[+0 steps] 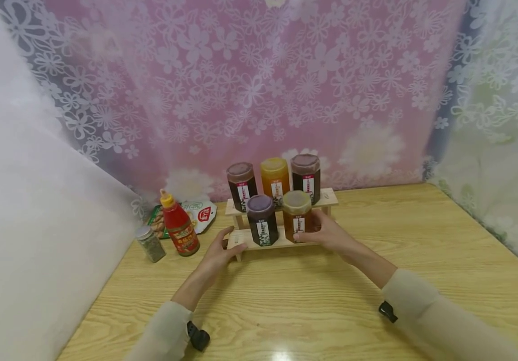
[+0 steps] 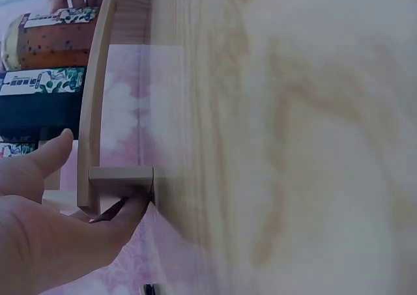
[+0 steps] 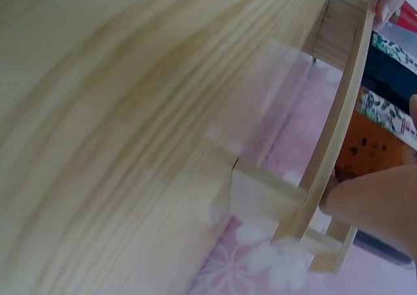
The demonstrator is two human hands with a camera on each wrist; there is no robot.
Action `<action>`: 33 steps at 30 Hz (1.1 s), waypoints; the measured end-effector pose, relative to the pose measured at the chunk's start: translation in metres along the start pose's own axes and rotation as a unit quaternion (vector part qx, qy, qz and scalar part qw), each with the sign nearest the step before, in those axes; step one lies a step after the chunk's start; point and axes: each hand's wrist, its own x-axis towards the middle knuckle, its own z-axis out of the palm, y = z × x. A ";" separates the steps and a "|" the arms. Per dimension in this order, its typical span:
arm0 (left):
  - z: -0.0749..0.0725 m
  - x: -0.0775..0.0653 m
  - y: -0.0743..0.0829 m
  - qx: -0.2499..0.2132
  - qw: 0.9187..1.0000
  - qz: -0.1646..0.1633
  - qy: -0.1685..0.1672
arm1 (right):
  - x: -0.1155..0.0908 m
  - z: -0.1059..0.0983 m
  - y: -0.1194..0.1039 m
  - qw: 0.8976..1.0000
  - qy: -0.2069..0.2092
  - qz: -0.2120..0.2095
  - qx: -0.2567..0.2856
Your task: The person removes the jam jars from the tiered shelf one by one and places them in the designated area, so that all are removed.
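A two-step wooden rack [image 1: 236, 239] carries jars with paper labels. On its lower step stand a dark jar with a purple lid [image 1: 263, 225] and an amber jar with a pale lid [image 1: 297, 215]. My left hand [image 1: 217, 253] holds the left end of the lower step, thumb over the board and fingers round its end by the leg [image 2: 120, 173]. My right hand [image 1: 328, 231] grips the amber jar from its right side, the thumb across the front near the label. In the right wrist view the amber jar [image 3: 371, 145] is partly hidden by that hand.
Two dark jars [image 1: 240, 188] [image 1: 309, 188] flank a yellow jar [image 1: 273, 176] on the upper step. To the left stand a red sauce bottle [image 1: 179, 228], a small spice jar [image 1: 151, 245] and a snack bag [image 1: 202, 213]. A floral curtain [image 1: 249, 90] hangs behind the wooden table [image 1: 286, 301].
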 end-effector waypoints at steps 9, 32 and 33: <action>0.005 0.004 0.000 -0.010 1.000 0.002 -0.001 | 0.011 0.017 -0.005 0.995 0.083 -0.001 -0.056; 0.001 0.006 0.003 0.011 1.000 -0.003 -0.011 | -0.043 -0.030 -0.004 0.990 0.077 0.002 -0.116; 0.001 0.006 0.002 0.012 1.000 -0.005 -0.012 | -0.045 -0.032 -0.004 0.989 0.077 0.004 -0.122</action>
